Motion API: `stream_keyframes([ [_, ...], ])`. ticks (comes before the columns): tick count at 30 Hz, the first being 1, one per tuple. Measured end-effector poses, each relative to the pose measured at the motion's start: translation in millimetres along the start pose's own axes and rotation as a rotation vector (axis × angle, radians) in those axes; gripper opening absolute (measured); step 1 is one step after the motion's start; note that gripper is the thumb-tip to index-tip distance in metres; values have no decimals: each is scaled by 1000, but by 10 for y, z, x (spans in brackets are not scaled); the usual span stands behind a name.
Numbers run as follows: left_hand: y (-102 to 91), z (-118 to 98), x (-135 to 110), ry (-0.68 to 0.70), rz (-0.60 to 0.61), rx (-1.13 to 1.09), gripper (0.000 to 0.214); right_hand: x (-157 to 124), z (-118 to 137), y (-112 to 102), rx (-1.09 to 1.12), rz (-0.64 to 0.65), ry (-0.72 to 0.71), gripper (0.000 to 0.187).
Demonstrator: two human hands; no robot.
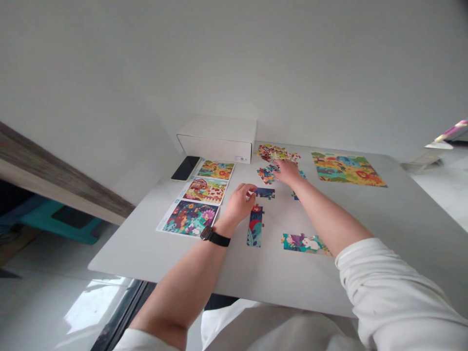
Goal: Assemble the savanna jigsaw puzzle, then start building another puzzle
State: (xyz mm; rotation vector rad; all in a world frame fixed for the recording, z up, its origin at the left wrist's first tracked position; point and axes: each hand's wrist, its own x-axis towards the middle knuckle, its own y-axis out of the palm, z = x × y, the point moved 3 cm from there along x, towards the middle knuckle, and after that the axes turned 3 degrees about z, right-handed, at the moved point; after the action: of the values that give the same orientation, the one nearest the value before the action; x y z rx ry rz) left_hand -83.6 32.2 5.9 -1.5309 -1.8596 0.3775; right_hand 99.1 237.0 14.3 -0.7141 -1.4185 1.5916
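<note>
My left hand point(240, 201) is curled at the left end of a dark blue joined puzzle strip point(265, 193), its thumb and fingertips close together; I cannot make out what is between them. Fingers extended, my right hand point(287, 171) rests on loose blue puzzle pieces point(266, 175). Just behind it is a pile of mostly red and yellow pieces point(274, 152). Below my left hand, a joined upright strip point(255, 228) in red and teal lies on the table. Near my right forearm is another joined strip point(305, 243) with a white rabbit, its right end partly covered.
Three printed pictures form a reference sheet point(204, 191) on the left, with a black phone point(185, 168) behind it. A white box point(217, 139) stands against the wall. An assembled yellow animal puzzle point(347, 168) lies at the right on the white table point(234, 278). A teal stool point(62, 222) is on the floor.
</note>
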Motion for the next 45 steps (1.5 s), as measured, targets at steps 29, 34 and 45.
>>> stream_keyframes([
  [29,50,62,22,-15,-9,-41,27,226,-198,-276,545,-29,-104,20],
  [34,63,89,53,-18,-7,-38,25,-333,-390,-461,902,-33,34,26],
  [45,-13,-75,-25,6,1,-53,25,-1958,-652,-968,1201,-161,94,45],
])
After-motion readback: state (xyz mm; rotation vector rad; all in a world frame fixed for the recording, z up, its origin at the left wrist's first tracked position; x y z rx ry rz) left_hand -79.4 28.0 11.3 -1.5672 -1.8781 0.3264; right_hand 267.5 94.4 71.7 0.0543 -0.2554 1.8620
